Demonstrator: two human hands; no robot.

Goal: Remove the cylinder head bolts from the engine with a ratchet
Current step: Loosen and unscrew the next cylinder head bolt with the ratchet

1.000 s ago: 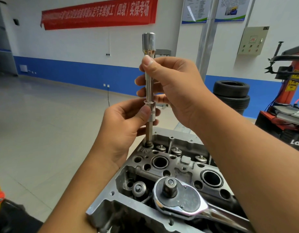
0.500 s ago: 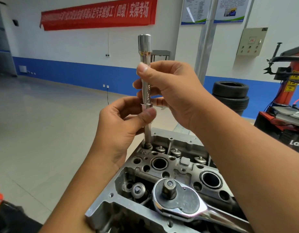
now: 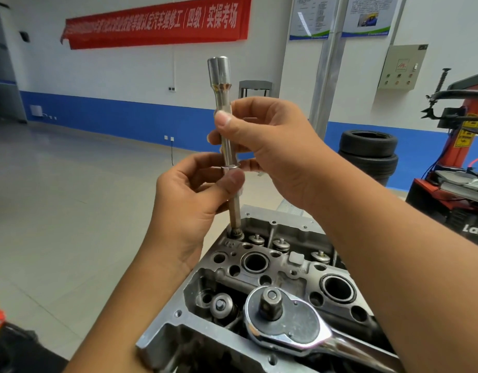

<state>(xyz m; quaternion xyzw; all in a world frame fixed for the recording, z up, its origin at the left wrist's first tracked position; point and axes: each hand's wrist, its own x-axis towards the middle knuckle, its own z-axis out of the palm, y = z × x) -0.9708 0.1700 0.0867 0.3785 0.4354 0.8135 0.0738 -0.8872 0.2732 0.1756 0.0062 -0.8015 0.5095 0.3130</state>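
A long, polished steel socket extension (image 3: 227, 146), with a wider fluted socket end at its top, stands nearly upright over the far left corner of the grey cast-aluminium cylinder head (image 3: 262, 275), and below it a slimmer dull-steel bolt shank (image 3: 235, 216) runs down into a bolt hole at that corner. The right hand (image 3: 270, 146) pinches the upper part of the extension, thumb tip pressed on its front and fingers curled round behind. The left hand (image 3: 189, 195) grips just below a thin collar on the shaft, thumb across the front and fingers wrapped behind. The head's top face shows round bores, small bolt holes and a row of valve springs with retainers along its far edge. A chrome ratchet wrench (image 3: 286, 321) lies on the near right part of the head, square drive pointing up, handle running toward the near right corner. On the far wall hangs a red banner (image 3: 157, 22) with white Chinese characters, partly reading "汽车维修工(四级)实操考场". White letters "Lan", cut off by the frame edge, show on a red and black tyre machine (image 3: 464, 200) at the right.
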